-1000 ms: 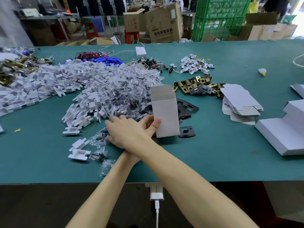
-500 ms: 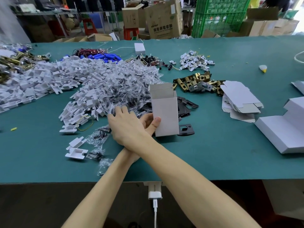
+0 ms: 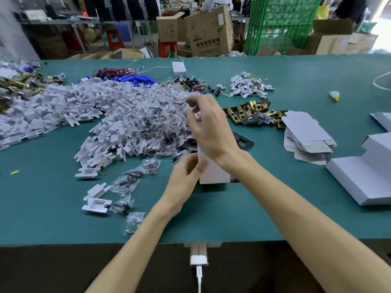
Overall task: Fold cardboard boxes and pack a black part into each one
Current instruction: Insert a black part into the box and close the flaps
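Box [image 3: 214, 173]?
Standing on the table [image 3: 264, 208]; left hand [image 3: 186, 172] grips its lower left edge, thumb on the front.
Right hand [image 3: 209, 127]?
Raised over the box, fingers curled and blurred. I can't tell whether it holds anything.
Black parts [image 3: 245, 141]?
Flat on the table just behind the box.

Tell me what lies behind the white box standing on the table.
Black plates show just behind the white box, which the left hand grips. The right hand covers the box's top and much behind it, so the rest is hidden.
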A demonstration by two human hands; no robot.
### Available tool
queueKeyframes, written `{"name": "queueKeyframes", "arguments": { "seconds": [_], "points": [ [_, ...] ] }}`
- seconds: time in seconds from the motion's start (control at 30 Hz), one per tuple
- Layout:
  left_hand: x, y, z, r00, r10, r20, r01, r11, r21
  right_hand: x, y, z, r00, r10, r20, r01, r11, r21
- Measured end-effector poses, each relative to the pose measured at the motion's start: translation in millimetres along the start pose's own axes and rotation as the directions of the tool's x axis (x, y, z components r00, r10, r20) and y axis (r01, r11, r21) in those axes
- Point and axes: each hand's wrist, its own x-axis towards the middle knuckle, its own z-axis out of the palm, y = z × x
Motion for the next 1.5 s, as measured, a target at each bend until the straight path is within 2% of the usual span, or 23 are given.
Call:
{"name": "queueKeyframes", "arguments": {
  "seconds": [0.07, 0.1, 0.13, 0.2, 0.27, 0.37, 0.47, 0.53, 0.67, 0.83, 0.93, 1.07, 1.2, 1.27, 1.37, 1.43, 1.5],
  "points": [
    [-3, 2, 2, 1.0, 0.011, 0.002, -0.011, 0.998, -0.061, 19, 26, -16, 0.985, 0.114, -0.132, -0.119, 0.992, -0.031],
    [-3, 2, 2, 1.0, 0.009, 0.007, -0.008, 0.996, -0.091, 27, 41, -21, 0.971, 0.188, -0.145, -0.198, 0.978, -0.063],
    [-2, 1, 2, 1.0, 0.009, 0.012, -0.008, 0.993, -0.114, 34, 57, -24, 0.954, 0.279, -0.111, -0.29, 0.952, -0.098],
    [-4, 3, 2, 1.0, 0.009, 0.018, -0.006, 0.991, -0.136, 42, 87, -26, 0.896, 0.44, 0.06, -0.419, 0.882, -0.215],
    [-3, 2, 2, 1.0, 0.007, 0.009, -0.006, 0.99, -0.138, 40, 110, -25, 0.837, 0.503, 0.215, -0.432, 0.849, -0.305],
    [-2, 2, 2, 1.0, 0.006, 0.012, -0.004, 0.987, -0.161, 34, 125, -15, 0.801, 0.522, 0.294, -0.414, 0.836, -0.359],
    [1, -1, 2, 1.0, 0.007, 0.014, -0.005, 0.985, -0.172, 35, 125, -3, 0.715, 0.582, 0.387, -0.378, 0.788, -0.486],
    [1, -2, 3, 1.0, 0.006, 0.012, -0.004, 0.984, -0.179, 36, 125, 4, 0.698, 0.61, 0.375, -0.368, 0.755, -0.543],
    [1, -3, 3, 1.0, 0.001, 0.006, 0.0, 0.983, -0.184, 39, 125, 14, 0.749, 0.602, 0.277, -0.421, 0.755, -0.503],
    [2, -2, 2, 1.0, -0.011, 0.011, 0.013, 0.987, -0.162, 41, 135, 18, 0.766, 0.605, 0.217, -0.416, 0.724, -0.55],
    [1, -2, 2, 1.0, -0.013, 0.013, 0.015, 0.988, -0.153, 41, 138, 15, 0.778, 0.615, 0.125, -0.51, 0.735, -0.447],
    [0, -2, 2, 1.0, -0.014, 0.013, 0.016, 0.988, -0.154, 35, 136, 5, 0.77, 0.639, -0.01, -0.635, 0.763, -0.123],
    [0, 0, 2, 1.0, -0.005, 0.014, 0.007, 0.984, -0.176, 30, 128, -12, 0.675, 0.734, -0.073, -0.711, 0.674, 0.199],
    [-1, 0, 2, 1.0, -0.002, 0.019, 0.005, 0.982, -0.19, 31, 120, -24, 0.641, 0.767, -0.015, -0.713, 0.603, 0.357],
    [-1, -1, 1, 1.0, -0.002, 0.016, 0.005, 0.979, -0.202, 30, 106, -47, 0.596, 0.791, 0.142, -0.686, 0.408, 0.603],
    [-1, -1, 1, 1.0, -0.003, 0.012, 0.005, 0.979, -0.206, 26, 99, -63, 0.65, 0.706, 0.281, -0.634, 0.3, 0.713],
    [-1, -1, 1, 1.0, -0.005, 0.011, 0.007, 0.977, -0.211, 19, 93, -77, 0.718, 0.584, 0.38, -0.608, 0.259, 0.751]
  ]
}}
